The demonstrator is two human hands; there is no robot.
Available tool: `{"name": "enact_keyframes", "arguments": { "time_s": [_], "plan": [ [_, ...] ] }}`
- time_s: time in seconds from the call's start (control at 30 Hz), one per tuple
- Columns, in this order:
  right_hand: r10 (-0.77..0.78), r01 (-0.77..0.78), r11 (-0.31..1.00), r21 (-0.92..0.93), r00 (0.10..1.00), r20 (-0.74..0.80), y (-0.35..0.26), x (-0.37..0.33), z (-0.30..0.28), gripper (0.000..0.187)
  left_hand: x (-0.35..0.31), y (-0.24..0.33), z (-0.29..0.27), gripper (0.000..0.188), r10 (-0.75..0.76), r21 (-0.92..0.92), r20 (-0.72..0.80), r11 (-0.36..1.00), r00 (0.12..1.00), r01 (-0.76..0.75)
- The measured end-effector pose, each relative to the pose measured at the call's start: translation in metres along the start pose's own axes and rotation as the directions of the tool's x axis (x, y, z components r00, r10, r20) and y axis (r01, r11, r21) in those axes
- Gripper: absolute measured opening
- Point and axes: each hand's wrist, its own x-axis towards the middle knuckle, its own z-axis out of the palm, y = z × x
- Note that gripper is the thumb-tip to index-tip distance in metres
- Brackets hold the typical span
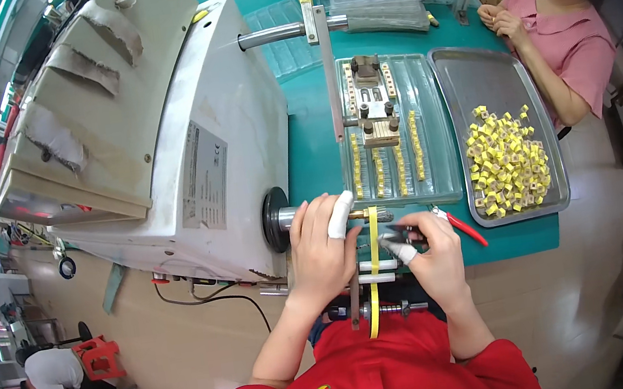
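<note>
My left hand (324, 242) closes round the metal spindle (288, 219) that sticks out of a white winding machine (199, 162). One of its fingers wears a white cover. A narrow yellow tape (374, 265) runs from the spindle's tip down over white rollers (378, 277) towards my red shirt. Just right of the tape, my right hand (435, 250) pinches a small dark tool (405, 234), blurred, so its exact kind is unclear. A white cover is on a finger of this hand too. Red-handled pliers (466, 228) lie beside it on the green table.
A metal tray (482, 75) at right holds a heap of small yellow-wrapped parts (507, 159). Left of it, a clear plastic tray (434, 129) carries rows of parts, with a metal fixture (375, 106) above. A co-worker in pink (570, 51) sits at far right.
</note>
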Motion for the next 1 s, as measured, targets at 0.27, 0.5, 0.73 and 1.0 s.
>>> {"name": "enact_keyframes", "arguments": {
  "time_s": [0.27, 0.5, 0.73, 1.0],
  "plan": [
    [-0.278, 0.238, 0.877, -0.417, 0.960, -0.037, 0.011, 0.008, -0.002, 0.027, 0.016, -0.009, -0.009, 0.059, 0.049, -0.063, 0.094, 0.997, 0.994, -0.044],
    [-0.285, 0.246, 0.885, -0.396, 0.958, -0.042, 0.009, 0.013, 0.006, 0.027, 0.014, -0.009, -0.007, 0.060, 0.060, -0.070, 0.057, 0.996, 0.997, -0.056],
    [-0.360, 0.319, 0.856, -0.406, 0.933, -0.027, 0.010, 0.015, 0.008, 0.025, 0.013, -0.012, -0.011, 0.061, 0.045, -0.084, 0.083, 0.996, 0.996, -0.038],
    [-0.016, 0.020, 1.000, 0.010, 0.940, -0.341, 0.016, 0.001, 0.032, 0.029, 0.014, -0.010, -0.011, 0.066, 0.046, -0.118, 0.114, 0.993, 0.992, -0.032]
  ]
}}
